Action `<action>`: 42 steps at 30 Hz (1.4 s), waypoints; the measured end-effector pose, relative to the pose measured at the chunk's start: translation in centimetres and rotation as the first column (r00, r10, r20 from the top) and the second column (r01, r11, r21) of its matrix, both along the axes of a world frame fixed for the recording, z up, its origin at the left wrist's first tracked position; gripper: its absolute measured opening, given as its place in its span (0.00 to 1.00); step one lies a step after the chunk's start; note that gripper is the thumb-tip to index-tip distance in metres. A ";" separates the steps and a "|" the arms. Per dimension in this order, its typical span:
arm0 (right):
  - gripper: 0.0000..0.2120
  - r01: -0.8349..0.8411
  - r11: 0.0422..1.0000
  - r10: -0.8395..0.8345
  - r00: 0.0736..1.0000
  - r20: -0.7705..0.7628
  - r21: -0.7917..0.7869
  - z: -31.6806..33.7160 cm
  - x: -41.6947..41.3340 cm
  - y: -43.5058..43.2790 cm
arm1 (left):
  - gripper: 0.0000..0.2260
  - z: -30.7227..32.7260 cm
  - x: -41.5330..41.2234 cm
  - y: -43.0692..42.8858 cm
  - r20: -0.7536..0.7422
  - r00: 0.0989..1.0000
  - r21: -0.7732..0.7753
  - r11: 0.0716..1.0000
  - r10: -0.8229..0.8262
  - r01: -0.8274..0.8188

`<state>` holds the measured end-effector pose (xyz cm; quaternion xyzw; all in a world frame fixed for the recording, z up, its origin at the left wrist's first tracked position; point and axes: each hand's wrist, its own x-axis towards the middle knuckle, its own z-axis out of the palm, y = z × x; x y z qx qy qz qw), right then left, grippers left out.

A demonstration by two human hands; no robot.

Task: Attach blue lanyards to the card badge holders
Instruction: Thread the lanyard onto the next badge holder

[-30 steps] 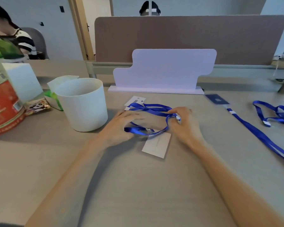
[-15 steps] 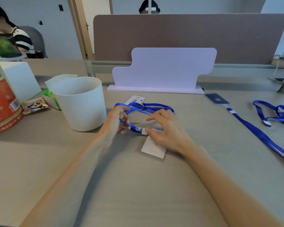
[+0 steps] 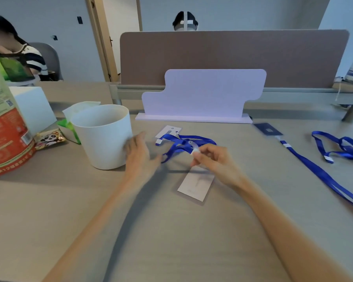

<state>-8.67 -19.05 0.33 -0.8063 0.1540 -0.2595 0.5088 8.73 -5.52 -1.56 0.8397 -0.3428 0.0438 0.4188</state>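
A blue lanyard (image 3: 183, 142) lies tangled at the table's middle. My right hand (image 3: 214, 161) pinches its clear plastic clip end, lifted a little above the table. A pale card badge holder (image 3: 195, 185) lies flat just below that hand. My left hand (image 3: 140, 155) is blurred, fingers apart, beside the white cup and holding nothing. A second white badge holder (image 3: 168, 131) lies behind the lanyard. At the right, a dark blue badge holder (image 3: 267, 129) sits with a long blue lanyard (image 3: 322, 174) attached.
A white cup (image 3: 103, 137) stands at the left with a tissue pack, snack packet and red-and-green carton (image 3: 4, 127) beyond it. A white board stand (image 3: 202, 94) and brown divider are behind. Another loose blue lanyard (image 3: 338, 146) lies far right. Other people sit beyond.
My left hand let go of the lanyard and moved left towards the cup. My right hand lifted the lanyard's clip end off the table above the card holder.
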 end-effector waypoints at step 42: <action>0.07 0.056 0.663 -0.416 0.857 0.304 0.747 10.7 -5.0 -1.8 | 0.12 9.9 -7.3 -3.7 -0.289 0.788 0.075 0.808 -0.544 0.585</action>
